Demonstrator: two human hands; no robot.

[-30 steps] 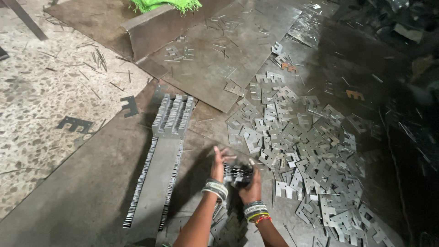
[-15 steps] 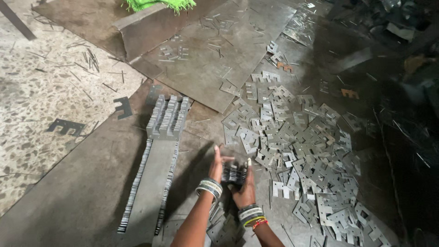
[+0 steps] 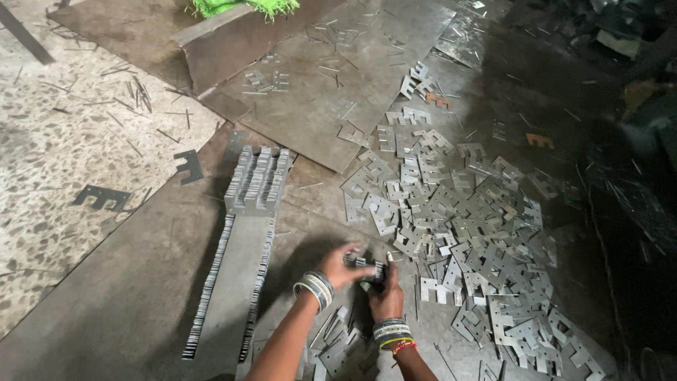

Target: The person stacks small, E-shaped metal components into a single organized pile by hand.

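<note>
Small stack of grey stamped metal plates (image 3: 368, 269), long axis left-right, clamped between left hand (image 3: 343, 266) and right hand (image 3: 385, 291), fingers curled closed.

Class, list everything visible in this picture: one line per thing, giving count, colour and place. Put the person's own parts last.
Small bundle of plates: one, grey, held between both hands.
Loose stamped plates: too many to count, grey, spread on the floor at right.
Stacked plates: one long block, grey, left of centre.
Steel sheet: one, grey, upper middle.
Green fabric: one, top edge.
Terrazzo floor: speckled, left.
Left hand: silver bangles.
Right hand: mixed bangles.
</note>
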